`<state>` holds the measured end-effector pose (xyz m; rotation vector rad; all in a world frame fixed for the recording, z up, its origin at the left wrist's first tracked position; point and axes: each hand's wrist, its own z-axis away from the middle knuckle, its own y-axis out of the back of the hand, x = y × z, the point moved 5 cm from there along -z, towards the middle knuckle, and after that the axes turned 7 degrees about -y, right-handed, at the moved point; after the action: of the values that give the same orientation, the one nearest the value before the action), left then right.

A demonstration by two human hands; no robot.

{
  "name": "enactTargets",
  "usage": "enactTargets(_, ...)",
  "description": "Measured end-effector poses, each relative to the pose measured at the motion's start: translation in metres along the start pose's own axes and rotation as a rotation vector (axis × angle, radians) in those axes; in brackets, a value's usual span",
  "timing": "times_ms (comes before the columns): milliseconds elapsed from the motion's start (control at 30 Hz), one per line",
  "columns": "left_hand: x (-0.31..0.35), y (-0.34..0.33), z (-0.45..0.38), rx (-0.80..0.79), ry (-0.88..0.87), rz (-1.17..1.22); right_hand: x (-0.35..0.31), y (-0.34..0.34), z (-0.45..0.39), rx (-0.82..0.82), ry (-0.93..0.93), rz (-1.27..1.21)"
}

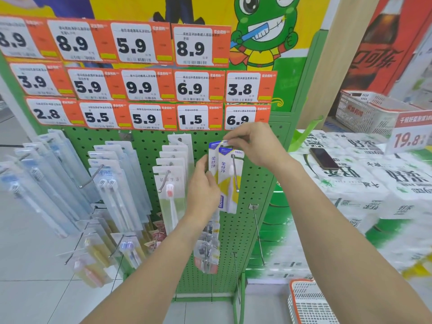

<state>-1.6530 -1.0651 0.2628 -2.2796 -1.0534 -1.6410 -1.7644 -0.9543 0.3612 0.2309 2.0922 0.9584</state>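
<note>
I stand by a green pegboard [145, 146] full of toothbrushes in a shop. The person's right hand [254, 143] is up high and pinches the top edge of the back toothbrush pack [214, 155], right under the row of orange price tags [191, 116]. The fingers cover the top of that pack, so I cannot see if its hole is on the hook [235, 174] or off it. The front toothbrush pack [225, 174], blue on top and yellow lower down, hangs on that same metal hook, and the two packs touch. The left hand [203, 183] curls round the left side of the packs and hides part of them, so I cannot tell how much of each it grips. The price tag behind the right hand is half covered. The clear packs [42, 183] far to the left are blurry and hard to read. To the right a dark phone [323, 158] lies on stacked white tissue bundles [374, 183]. A white basket [308, 302] at the bottom is cut off by the edge.
</note>
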Motion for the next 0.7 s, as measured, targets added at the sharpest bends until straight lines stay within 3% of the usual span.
enactTargets(267,-0.002,0.0,-0.002,0.14,0.045,-0.002,0.009,0.0,0.007,-0.018,-0.051,-0.154)
enactTargets(600,-0.02,-0.004,0.021,0.273,-0.026,-0.07,0.027,0.028,0.066,0.276,-0.188,-0.42)
enactTargets(700,-0.021,0.0,0.039,0.266,-0.006,0.019,0.029,0.023,0.096,0.324,-0.196,-0.461)
